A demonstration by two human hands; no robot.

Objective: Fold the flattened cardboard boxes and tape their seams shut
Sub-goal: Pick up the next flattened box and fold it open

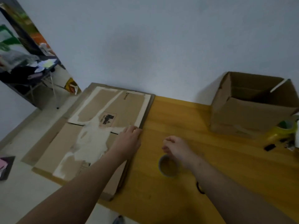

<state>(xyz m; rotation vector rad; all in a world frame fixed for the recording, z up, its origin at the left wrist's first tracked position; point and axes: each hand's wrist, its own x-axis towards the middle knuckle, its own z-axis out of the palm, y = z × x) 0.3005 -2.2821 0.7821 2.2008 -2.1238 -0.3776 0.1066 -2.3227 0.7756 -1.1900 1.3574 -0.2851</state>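
A stack of flattened cardboard boxes (pixel 103 109) lies on the left end of the yellow wooden table (pixel 218 159), overhanging its left edge; the top sheet shows torn white patches and a printed label. My left hand (pixel 129 138) rests on the stack's right edge, fingers curled over it. My right hand (pixel 176 147) hovers above the table, fingers loosely curled and holding nothing. Just below it lies a roll of tape (pixel 168 165), flat on the table. A folded, open-topped cardboard box (pixel 252 109) stands at the back right against the wall.
More tape rolls, yellow and green (pixel 281 130), sit at the right edge beside small black objects (pixel 269 147). A pale wall runs behind the table. To the left is floor, a doorway with a cluttered table (pixel 32 73), and a dark item (pixel 6 167) on the floor.
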